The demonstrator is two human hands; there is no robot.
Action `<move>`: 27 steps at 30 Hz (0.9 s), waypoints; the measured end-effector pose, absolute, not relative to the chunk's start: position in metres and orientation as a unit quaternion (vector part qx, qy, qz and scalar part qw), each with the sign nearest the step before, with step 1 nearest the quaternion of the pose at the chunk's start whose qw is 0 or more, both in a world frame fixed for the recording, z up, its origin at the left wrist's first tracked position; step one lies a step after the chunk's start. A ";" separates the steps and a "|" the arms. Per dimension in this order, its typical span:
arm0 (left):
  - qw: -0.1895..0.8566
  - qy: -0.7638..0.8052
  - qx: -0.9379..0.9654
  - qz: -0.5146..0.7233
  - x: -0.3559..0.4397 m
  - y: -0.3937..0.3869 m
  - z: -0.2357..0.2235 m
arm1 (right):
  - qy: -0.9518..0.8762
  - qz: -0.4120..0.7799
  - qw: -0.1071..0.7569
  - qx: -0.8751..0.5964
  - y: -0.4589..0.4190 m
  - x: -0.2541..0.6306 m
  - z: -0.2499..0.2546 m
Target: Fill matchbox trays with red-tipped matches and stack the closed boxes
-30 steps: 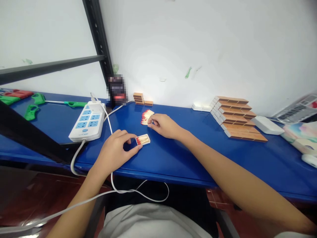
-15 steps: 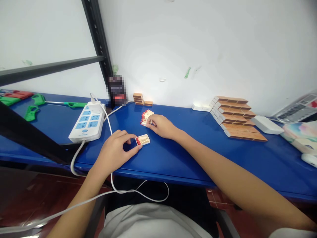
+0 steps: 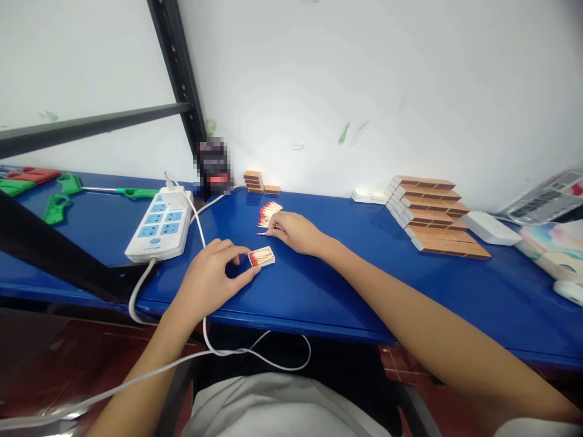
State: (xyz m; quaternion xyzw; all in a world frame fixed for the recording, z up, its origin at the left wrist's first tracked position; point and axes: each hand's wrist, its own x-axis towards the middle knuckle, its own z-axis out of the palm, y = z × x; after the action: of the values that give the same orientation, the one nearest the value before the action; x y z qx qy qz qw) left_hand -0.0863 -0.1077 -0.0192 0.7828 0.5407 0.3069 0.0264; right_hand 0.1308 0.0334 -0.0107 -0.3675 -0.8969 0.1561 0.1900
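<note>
A small open matchbox tray (image 3: 263, 257) with red-tipped matches in it lies on the blue table (image 3: 319, 285). My left hand (image 3: 214, 274) curls round its left end, thumb and fingers against it. A loose pile of red-tipped matches (image 3: 268, 213) lies just beyond. My right hand (image 3: 295, 232) rests beside that pile with fingertips pinched on a match (image 3: 262, 233) pulled out of it.
A white power strip (image 3: 159, 224) with its cable lies to the left. Stacked matchboxes (image 3: 428, 213) stand at the right, a few small boxes (image 3: 255, 181) by the wall. Green-handled tools (image 3: 59, 203) lie far left. A black shelf post (image 3: 177, 73) rises behind.
My right hand has drawn slightly toward me from the pile, bringing a single match out with it. My left hand has stayed on the tray.
</note>
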 end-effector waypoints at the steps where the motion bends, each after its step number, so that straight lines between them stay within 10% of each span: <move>1: 0.027 0.541 0.783 0.307 -0.086 -0.108 -0.019 | -0.898 0.156 0.191 -0.363 0.032 0.132 -0.009; 27: 0.023 0.534 0.782 0.320 -0.088 -0.108 -0.022 | -0.934 0.194 0.118 -0.276 -0.015 0.145 0.018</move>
State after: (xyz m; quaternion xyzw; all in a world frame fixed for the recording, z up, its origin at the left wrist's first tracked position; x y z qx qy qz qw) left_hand -0.0875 -0.1082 -0.0217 0.7819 0.5344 0.3202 0.0227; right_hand 0.1451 -0.0154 0.0184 -0.2763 -0.9340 0.1936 0.1175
